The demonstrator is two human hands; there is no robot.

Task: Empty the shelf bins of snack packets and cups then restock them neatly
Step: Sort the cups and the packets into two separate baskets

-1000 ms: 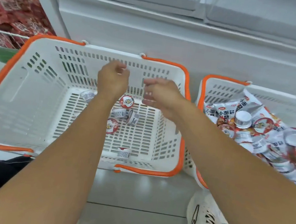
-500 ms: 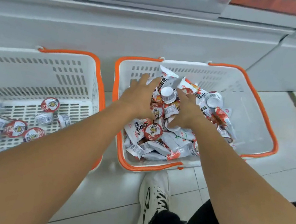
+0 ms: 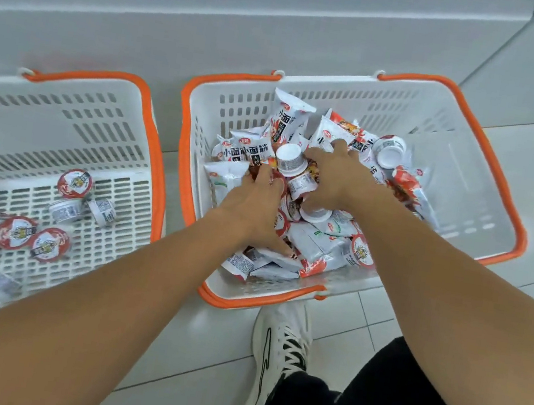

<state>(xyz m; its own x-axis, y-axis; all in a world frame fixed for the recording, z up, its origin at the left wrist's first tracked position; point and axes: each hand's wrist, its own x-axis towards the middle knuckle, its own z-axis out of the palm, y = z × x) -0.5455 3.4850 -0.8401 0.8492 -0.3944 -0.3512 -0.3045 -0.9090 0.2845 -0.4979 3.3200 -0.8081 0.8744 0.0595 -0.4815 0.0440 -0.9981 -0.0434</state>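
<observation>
Both my hands are down in the right basket, in the centre of the frame, among the heap of snack packets and cups. My left hand presses flat on the pile; my right hand curls around packets (which one I cannot tell). The left basket, at the frame's left, holds only loose cups.

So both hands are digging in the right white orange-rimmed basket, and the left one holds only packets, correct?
Not quite. The head view shows the left white orange-rimmed basket holding only small round foil-lidded cups, no packets. Both hands are indeed in the right basket.
</observation>
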